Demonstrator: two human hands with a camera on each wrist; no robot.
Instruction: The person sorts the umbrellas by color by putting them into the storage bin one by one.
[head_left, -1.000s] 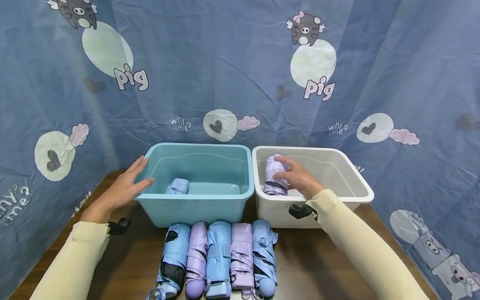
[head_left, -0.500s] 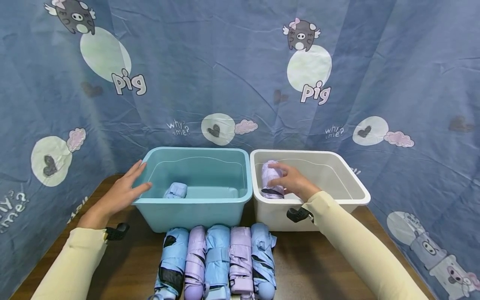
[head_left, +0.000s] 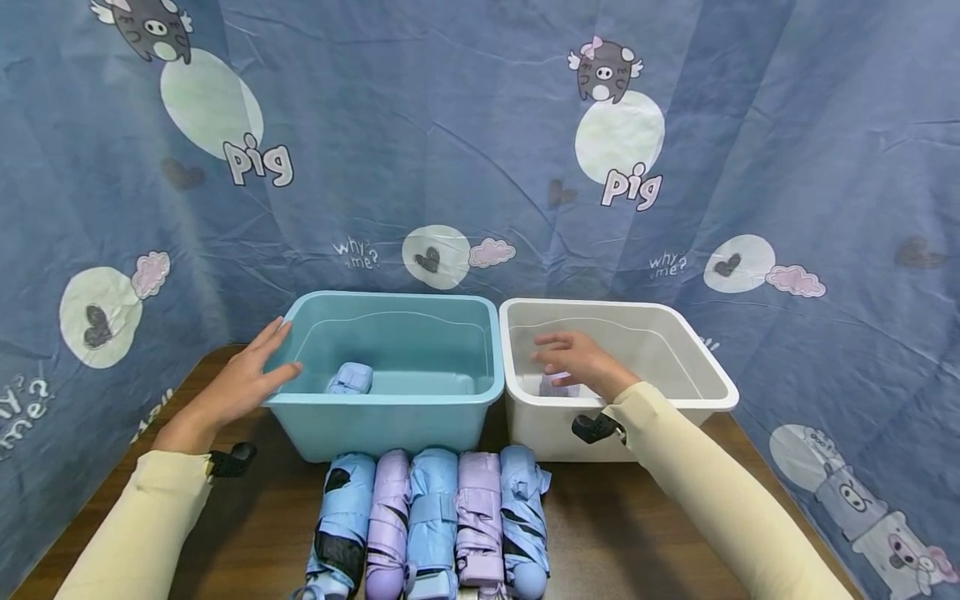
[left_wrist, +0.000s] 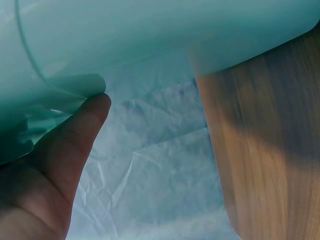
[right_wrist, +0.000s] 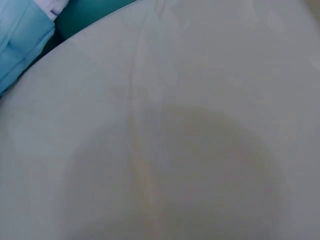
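Note:
In the head view my left hand (head_left: 236, 387) rests at the left rim of a teal bin (head_left: 386, 400), its fingers extended. The left wrist view shows the thumb (left_wrist: 82, 135) touching that bin's side. Inside the teal bin lies a folded light-blue umbrella (head_left: 351, 378), only partly visible. My right hand (head_left: 588, 364) hovers within the white bin (head_left: 697, 405), fingers loosely spread and holding nothing. Below it a folded lilac umbrella (head_left: 553, 387) lies in the bin, mostly hidden by the hand and the front rim.
Several folded umbrellas lie side by side on the wooden table in front of the bins, blue (head_left: 432, 517) alternating with lilac (head_left: 480, 521). The two bins stand next to each other. Behind them hangs a blue printed curtain (head_left: 480, 167).
My right hand has lowered the lilac umbrella into the white bin and let go of it; the umbrella has gone from upright to lying low. The left hand has stayed at the teal bin.

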